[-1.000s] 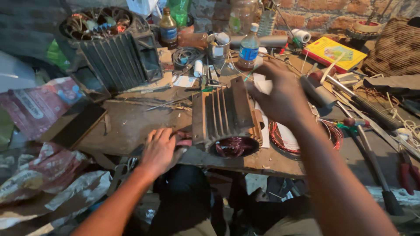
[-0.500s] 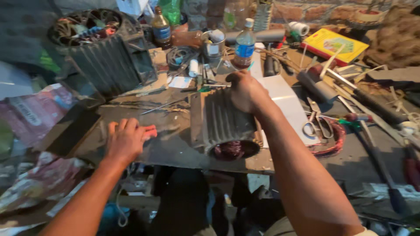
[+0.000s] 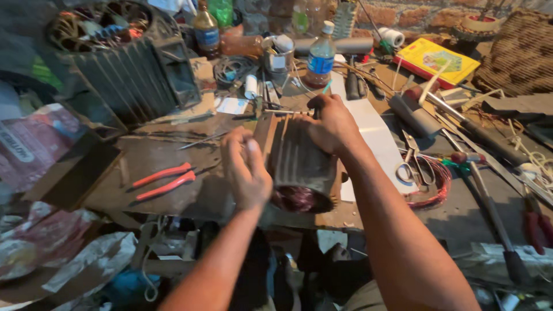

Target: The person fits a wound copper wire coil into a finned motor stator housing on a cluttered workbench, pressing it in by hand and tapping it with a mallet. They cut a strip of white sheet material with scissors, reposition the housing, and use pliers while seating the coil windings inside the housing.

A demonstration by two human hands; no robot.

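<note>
1. I see my left hand (image 3: 246, 170) pressed flat against the left side of the small ribbed motor (image 3: 302, 164). The fingers are partly curled, not a tight fist, and they touch the metal.
2. My right hand (image 3: 329, 124) is wrapped over the far top end of the motor, fingers bent around the edge, so it has hold of it.
3. The motor sits near the front middle of the messy workbench (image 3: 173, 167), with copper wire showing at its near end (a dark red, shiny coil).
4. Half a second ago my left hand lay flat on the bench, over by the red pliers (image 3: 163, 181). Now it has come up to the motor, and the pliers lie bare, well apart from it.
5. My right hand was already on the motor then and stays there.
</note>
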